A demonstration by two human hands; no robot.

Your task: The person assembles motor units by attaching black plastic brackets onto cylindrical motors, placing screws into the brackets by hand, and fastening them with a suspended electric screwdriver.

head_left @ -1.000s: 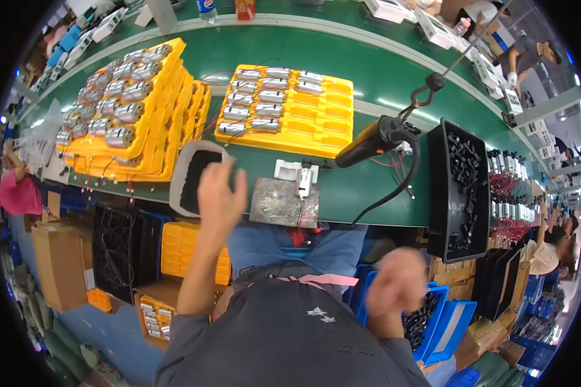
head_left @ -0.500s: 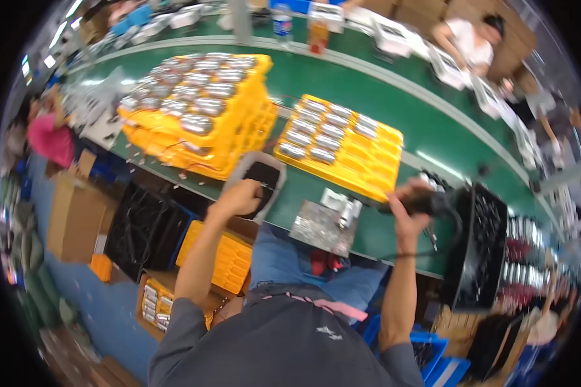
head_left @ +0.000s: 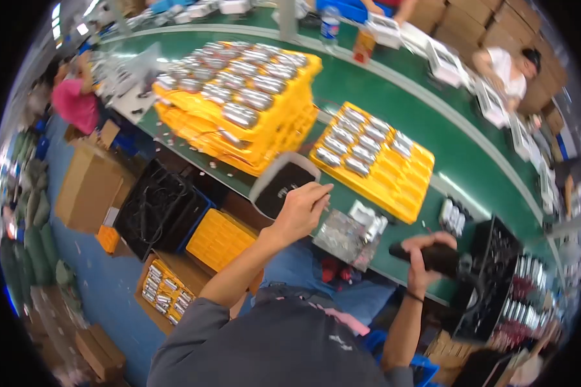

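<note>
My left hand is closed in a pinch, just right of a grey-rimmed bin with a dark inside and small bits in it. Whatever sits between its fingertips is too small to make out. Fingers of my right hand wrap round a black electric screwdriver, which lies sideways with a cord at its right end. Between both hands, a flat metal plate rests at the table's near edge. On it stands a white-and-silver part.
A stack of yellow trays full of silver cylinders rises at left. Another yellow tray, partly filled, lies ahead. A black bin stands at right, near several silver cylinders. A person sits across the table.
My left hand has come out of the grey-rimmed bin and moved right, towards the metal plate. My right hand, with the screwdriver, has come lower and nearer. The whole view has shifted.
</note>
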